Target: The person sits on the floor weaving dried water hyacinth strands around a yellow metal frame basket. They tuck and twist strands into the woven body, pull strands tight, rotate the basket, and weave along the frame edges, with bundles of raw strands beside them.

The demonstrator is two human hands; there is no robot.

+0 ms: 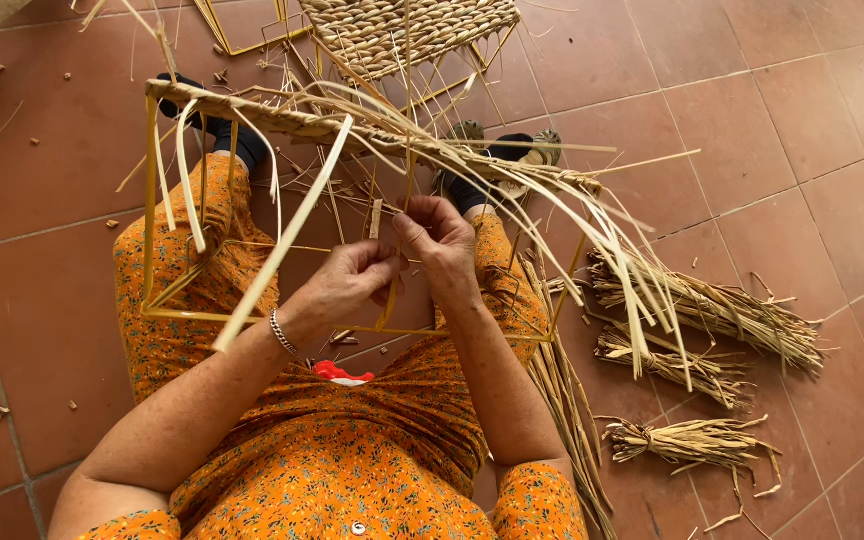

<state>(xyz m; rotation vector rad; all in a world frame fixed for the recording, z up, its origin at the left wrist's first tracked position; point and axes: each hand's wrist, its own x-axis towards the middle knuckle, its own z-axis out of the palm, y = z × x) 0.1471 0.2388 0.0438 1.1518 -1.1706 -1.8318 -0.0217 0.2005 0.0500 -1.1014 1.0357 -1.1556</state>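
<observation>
A yellow metal wire frame (150,210) rests across my lap, with a braided band of straw (292,122) woven along its far bar. Loose straw strands (592,230) hang off the braid to the right. My left hand (347,285), with a bracelet at the wrist, pinches a straw strand (282,240) near the frame's middle. My right hand (437,245) is right beside it, fingers closed on the same bunch of strands, thumbs nearly touching.
Several tied straw bundles (712,310) lie on the terracotta tile floor (752,120) to my right. A finished woven panel (402,30) on another frame lies beyond my feet. A red and white object (340,375) sits on my orange dress.
</observation>
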